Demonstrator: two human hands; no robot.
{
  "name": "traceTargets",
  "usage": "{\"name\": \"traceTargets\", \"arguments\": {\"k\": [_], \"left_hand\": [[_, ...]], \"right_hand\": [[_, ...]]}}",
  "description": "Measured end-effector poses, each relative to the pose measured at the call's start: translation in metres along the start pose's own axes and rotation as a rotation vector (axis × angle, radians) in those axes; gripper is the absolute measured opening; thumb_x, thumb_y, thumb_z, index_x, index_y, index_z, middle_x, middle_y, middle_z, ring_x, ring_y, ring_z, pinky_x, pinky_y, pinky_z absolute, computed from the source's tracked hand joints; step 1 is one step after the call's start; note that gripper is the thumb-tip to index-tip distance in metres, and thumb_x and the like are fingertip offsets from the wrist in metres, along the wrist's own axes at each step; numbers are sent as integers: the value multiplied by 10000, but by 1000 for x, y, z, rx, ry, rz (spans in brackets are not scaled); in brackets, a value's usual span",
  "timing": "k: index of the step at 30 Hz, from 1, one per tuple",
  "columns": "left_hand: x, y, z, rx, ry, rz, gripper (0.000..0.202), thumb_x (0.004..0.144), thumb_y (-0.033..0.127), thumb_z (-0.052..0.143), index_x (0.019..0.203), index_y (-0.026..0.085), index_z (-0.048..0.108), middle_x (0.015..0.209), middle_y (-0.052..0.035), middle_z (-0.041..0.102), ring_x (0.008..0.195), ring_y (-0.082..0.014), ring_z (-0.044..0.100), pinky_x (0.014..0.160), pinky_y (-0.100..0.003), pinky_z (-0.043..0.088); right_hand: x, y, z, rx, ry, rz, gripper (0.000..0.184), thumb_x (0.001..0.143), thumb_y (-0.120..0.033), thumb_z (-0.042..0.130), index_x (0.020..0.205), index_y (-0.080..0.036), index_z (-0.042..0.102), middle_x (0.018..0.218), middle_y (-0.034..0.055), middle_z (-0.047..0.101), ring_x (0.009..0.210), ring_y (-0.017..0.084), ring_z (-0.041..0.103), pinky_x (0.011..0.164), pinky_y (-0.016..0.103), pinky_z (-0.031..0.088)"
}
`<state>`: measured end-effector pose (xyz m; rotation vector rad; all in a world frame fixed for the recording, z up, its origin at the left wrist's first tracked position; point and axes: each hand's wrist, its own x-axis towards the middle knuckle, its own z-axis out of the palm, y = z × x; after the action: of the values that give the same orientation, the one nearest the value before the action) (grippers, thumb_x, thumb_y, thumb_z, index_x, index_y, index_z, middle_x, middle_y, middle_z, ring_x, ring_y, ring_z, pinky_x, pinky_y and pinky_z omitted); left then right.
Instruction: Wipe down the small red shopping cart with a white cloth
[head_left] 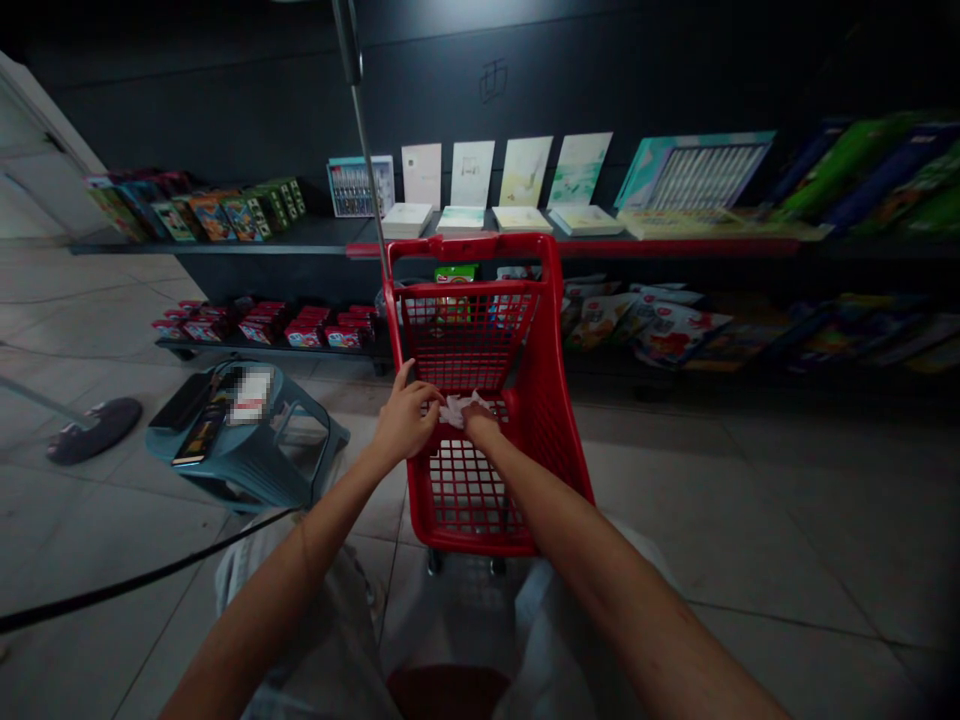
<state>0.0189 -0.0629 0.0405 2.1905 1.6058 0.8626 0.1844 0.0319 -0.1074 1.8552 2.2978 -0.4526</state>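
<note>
White crumpled cloth (459, 408) lies in the red plastic mesh of a shopping cart (559, 420), under the right hand (480, 422), its grip pressed down; the left hand (405, 420), grip spread, rests just beside. Boxed goods (214, 215) line a dark shelf (300, 237) beyond.

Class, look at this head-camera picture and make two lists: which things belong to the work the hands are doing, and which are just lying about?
Part of the work: left hand, right hand, crumpled white cloth, red shopping cart.

Just lying about: teal plastic stool, black cable, boxed goods on the dark display shelf.
</note>
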Motion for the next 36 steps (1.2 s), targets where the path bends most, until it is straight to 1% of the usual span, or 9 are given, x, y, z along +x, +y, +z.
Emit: {"name": "traceTargets", "arguments": {"k": [1, 3, 5, 9, 17, 20, 24, 28, 36], "left_hand": [[0, 0, -1, -2, 0, -5, 213, 952, 190, 537, 927, 233, 744, 1198, -34, 751, 1602, -240, 188, 1292, -504, 310], [-1, 2, -1, -1, -4, -13, 216, 955, 195, 533, 932, 234, 745, 1205, -34, 749, 1604, -243, 180, 1287, -511, 316], [-2, 3, -2, 4, -14, -19, 219, 954, 192, 532, 936, 232, 746, 1216, -35, 747, 1605, -247, 175, 1284, -519, 319], [-3, 6, -2, 7, -18, -29, 218, 952, 191, 534, 937, 230, 747, 1232, -35, 743, 1603, -250, 179, 1281, -532, 321], [-4, 6, -3, -1, -14, -30, 218, 952, 187, 537, 929, 240, 747, 1220, -33, 741, 1603, -232, 182, 1282, -488, 336], [-5, 6, -3, 0, -13, -24, 216, 952, 186, 538, 936, 239, 747, 1218, -35, 741, 1605, -234, 174, 1280, -489, 339], [-6, 6, -3, 5, -15, -23, 212, 955, 192, 535, 950, 231, 744, 1220, -37, 741, 1606, -244, 166, 1273, -507, 349], [-6, 6, -3, 1, -15, -28, 207, 955, 200, 538, 950, 233, 742, 1217, -33, 744, 1605, -248, 170, 1266, -522, 357], [-6, 5, -3, 5, -15, -29, 206, 956, 211, 536, 942, 243, 739, 1211, -28, 744, 1608, -239, 163, 1259, -504, 377]], "right_hand": [[-1, 2, 0, -5, 8, 14, 328, 1056, -271, 491, 1342, -176, 620, 1411, 151, 582, 1240, 258, 595, 1027, 441, 510], [-3, 2, 1, -12, 18, 31, 396, 1047, -153, 377, 1350, -166, 632, 1442, 180, 561, 1277, 270, 570, 1031, 408, 482], [-4, 1, 2, -14, 14, 33, 451, 1023, -107, 345, 1371, -163, 627, 1456, 185, 551, 1286, 276, 562, 1025, 391, 469], [-4, -2, 1, -10, -8, 43, 467, 1013, -104, 347, 1388, -170, 618, 1451, 185, 556, 1278, 275, 563, 1010, 373, 462], [-6, -4, -1, -4, -25, 48, 487, 1008, -129, 350, 1429, -193, 586, 1491, 187, 530, 1285, 277, 544, 1017, 394, 447], [-7, -4, 0, -7, -28, 39, 491, 1008, -125, 344, 1439, -176, 573, 1495, 198, 520, 1295, 281, 537, 1024, 394, 440], [-7, -3, 1, -12, -23, 29, 475, 1013, -118, 329, 1411, -155, 585, 1495, 203, 510, 1294, 283, 537, 1018, 392, 440], [-7, -3, 2, -18, -7, 25, 484, 1008, -111, 317, 1405, -169, 588, 1503, 187, 499, 1292, 288, 540, 1010, 396, 449], [-3, -2, 6, -22, -8, 24, 486, 1014, -117, 313, 1406, -183, 593, 1491, 179, 507, 1297, 287, 546, 1004, 390, 459]]}}
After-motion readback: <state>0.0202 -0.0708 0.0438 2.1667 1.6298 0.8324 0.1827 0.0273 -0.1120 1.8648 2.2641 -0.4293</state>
